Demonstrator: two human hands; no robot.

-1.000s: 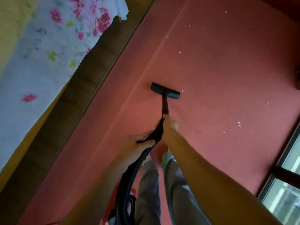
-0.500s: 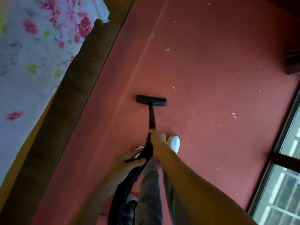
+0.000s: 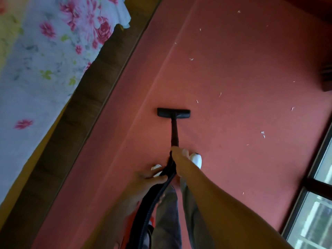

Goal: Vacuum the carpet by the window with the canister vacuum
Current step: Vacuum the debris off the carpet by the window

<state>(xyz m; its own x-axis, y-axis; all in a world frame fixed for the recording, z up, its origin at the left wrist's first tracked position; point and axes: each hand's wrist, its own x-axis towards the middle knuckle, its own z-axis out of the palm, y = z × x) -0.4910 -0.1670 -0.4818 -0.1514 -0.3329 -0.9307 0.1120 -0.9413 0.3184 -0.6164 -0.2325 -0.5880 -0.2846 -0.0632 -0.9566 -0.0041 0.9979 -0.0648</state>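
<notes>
The black floor nozzle (image 3: 173,113) of the vacuum lies flat on the red carpet (image 3: 233,72), its dark wand (image 3: 174,132) running back toward me. My right hand (image 3: 178,155) grips the wand's near end. My left hand (image 3: 152,177) holds the black ribbed hose (image 3: 154,200) just behind it. The hose drops to the canister (image 3: 150,229), of which only a red and black sliver shows between my forearms. Several white scraps (image 3: 262,133) dot the carpet to the right of the nozzle.
A bed with a flowered sheet (image 3: 45,56) and a dark wooden side rail (image 3: 86,108) runs along the left. The window frame (image 3: 312,182) borders the carpet at the lower right. My white shoes (image 3: 196,159) and grey trousers stand below the hands. A dark object (image 3: 326,76) sits at the right edge.
The nozzle has been drawn back toward my feet along the carpet. Both hands kept their hold, and my view has tilted, bringing my shoes into sight.
</notes>
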